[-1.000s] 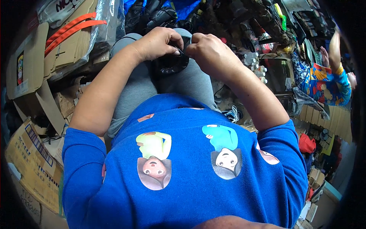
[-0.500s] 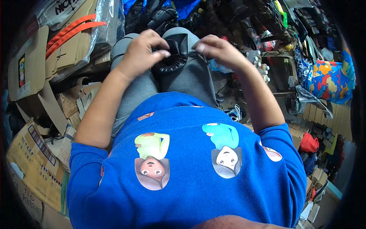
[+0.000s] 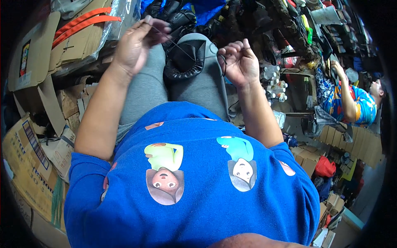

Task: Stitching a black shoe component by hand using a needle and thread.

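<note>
On my grey-trousered lap lies a black shoe upper [image 3: 182,75], apparently leather, with a gathered, stitched edge on the side nearest me. My left hand [image 3: 134,49] is raised beyond its left side. The fingers pinch a thin dark thread [image 3: 180,47] that stretches down across the upper. To the right of the upper, my right hand [image 3: 240,64] is turned palm up with its fingers curled. A dark cord end [image 3: 224,65] hangs by those fingers, and they seem to grip it. No needle can be made out.
Flattened cardboard [image 3: 76,49] with orange straps leans at the left, above a yellowish box [image 3: 31,165]. Black shoes [image 3: 180,20] lie beyond my knees. Small white-capped bottles [image 3: 275,82] stand at the right. Another person [image 3: 355,101] in a colourful shirt is at the far right.
Both hands have moved apart from the upper: the left up and away to the left, the right turned palm up, with thread drawn out. The other person has come further into view.
</note>
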A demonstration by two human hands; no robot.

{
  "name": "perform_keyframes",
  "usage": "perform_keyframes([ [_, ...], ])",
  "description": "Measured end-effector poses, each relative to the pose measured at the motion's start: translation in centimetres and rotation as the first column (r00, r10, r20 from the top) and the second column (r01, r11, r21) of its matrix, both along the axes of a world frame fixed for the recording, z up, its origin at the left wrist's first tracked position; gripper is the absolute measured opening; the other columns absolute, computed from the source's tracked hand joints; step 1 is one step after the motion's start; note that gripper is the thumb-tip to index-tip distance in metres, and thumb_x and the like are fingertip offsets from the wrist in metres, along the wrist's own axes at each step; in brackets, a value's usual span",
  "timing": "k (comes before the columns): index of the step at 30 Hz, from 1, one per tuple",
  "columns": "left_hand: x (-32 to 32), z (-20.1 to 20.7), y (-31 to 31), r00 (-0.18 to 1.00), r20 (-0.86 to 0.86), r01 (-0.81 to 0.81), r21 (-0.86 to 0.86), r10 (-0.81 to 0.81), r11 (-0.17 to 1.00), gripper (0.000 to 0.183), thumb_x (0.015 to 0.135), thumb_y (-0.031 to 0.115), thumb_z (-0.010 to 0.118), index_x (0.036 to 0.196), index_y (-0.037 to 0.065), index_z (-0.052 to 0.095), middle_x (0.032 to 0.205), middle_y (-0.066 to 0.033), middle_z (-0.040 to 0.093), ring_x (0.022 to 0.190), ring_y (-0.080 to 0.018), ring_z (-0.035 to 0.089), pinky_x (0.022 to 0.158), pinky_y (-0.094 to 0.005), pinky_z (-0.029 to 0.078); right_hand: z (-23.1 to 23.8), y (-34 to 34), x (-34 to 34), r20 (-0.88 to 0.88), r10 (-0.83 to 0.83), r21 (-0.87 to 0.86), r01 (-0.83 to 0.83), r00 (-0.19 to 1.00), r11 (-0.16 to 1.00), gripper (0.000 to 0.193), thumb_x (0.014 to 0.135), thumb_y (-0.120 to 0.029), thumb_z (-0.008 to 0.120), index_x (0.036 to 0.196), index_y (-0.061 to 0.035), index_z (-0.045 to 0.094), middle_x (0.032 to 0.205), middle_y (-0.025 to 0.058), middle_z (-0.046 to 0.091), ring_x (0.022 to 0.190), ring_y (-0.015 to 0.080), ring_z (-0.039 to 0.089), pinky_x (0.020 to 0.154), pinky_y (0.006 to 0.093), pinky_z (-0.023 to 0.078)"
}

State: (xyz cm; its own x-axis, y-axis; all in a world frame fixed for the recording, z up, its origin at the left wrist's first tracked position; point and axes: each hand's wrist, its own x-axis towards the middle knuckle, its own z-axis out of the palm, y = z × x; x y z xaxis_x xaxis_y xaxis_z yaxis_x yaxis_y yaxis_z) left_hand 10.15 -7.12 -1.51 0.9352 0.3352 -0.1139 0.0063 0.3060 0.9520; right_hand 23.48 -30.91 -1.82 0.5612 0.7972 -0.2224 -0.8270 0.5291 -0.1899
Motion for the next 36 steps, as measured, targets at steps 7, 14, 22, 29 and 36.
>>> perform_keyframes([
  [7,-0.9,-1.2,0.6,0.999,0.035,0.021,-0.677,0.004,0.736,0.036,0.098,0.027,0.04,0.065,0.014,0.036,0.054,0.003,0.026,0.046,-0.0098,0.023,0.059,-0.0271,0.03,1.1,-2.7,-0.7,0.403,0.202,-0.405,-0.024,0.892,0.914,0.044,0.096,-0.033,0.043,0.057,-0.0136,0.036,0.049,-0.0011,0.027,0.043,0.013,0.025,0.061,0.0331,0.039],
  [14,-3.7,-0.3,7.5,0.939,-0.344,0.138,0.332,-0.016,0.933,0.03,0.095,0.029,0.05,0.1,0.003,0.062,0.089,-0.0053,0.065,0.075,-0.0107,0.06,0.072,-0.0225,0.048,0.5,-8.3,1.5,0.478,0.538,-0.83,0.157,0.694,0.535,0.032,0.088,-0.031,0.061,0.101,-0.0026,0.064,0.092,0.0118,0.067,0.088,0.0211,0.064,0.087,0.0365,0.047],
  [22,-7.3,1.9,3.5,0.975,-0.114,-0.094,0.571,0.192,0.816,0.025,0.089,0.012,0.051,0.109,0.007,0.064,0.098,-0.0067,0.066,0.09,-0.0143,0.06,0.081,-0.028,0.046,5.2,-3.7,4.0,0.672,0.718,-0.704,0.459,0.182,0.543,0.054,0.081,-0.023,0.07,0.13,-0.0108,0.05,0.079,-0.0011,0.055,0.072,0.0077,0.052,0.064,0.0212,0.044],
  [29,-2.5,-0.3,-5.0,0.963,-0.013,0.054,0.988,-0.27,0.146,0.032,0.062,0.019,0.076,0.09,0.009,0.064,0.081,-0.0092,0.054,0.08,-0.0297,0.057,0.073,-0.0405,0.044,5.2,7.2,2.7,0.018,0.846,-0.801,0.498,-0.533,0.331,0.054,0.078,-0.048,0.067,0.105,-0.0013,0.064,0.09,0.0151,0.066,0.082,0.0239,0.062,0.074,0.0361,0.047],
  [36,-2.0,-0.4,-3.4,0.943,-0.008,0.123,0.938,-0.334,0.324,0.027,0.061,0.007,0.073,0.086,0.006,0.063,0.077,-0.0099,0.054,0.079,-0.032,0.056,0.068,-0.0412,0.045,2.3,3.2,0.8,0.294,0.949,-0.937,0.232,0.117,0.262,0.053,0.076,-0.049,0.07,0.097,-0.0004,0.068,0.086,0.0137,0.066,0.082,0.0189,0.061,0.078,0.0309,0.046],
])
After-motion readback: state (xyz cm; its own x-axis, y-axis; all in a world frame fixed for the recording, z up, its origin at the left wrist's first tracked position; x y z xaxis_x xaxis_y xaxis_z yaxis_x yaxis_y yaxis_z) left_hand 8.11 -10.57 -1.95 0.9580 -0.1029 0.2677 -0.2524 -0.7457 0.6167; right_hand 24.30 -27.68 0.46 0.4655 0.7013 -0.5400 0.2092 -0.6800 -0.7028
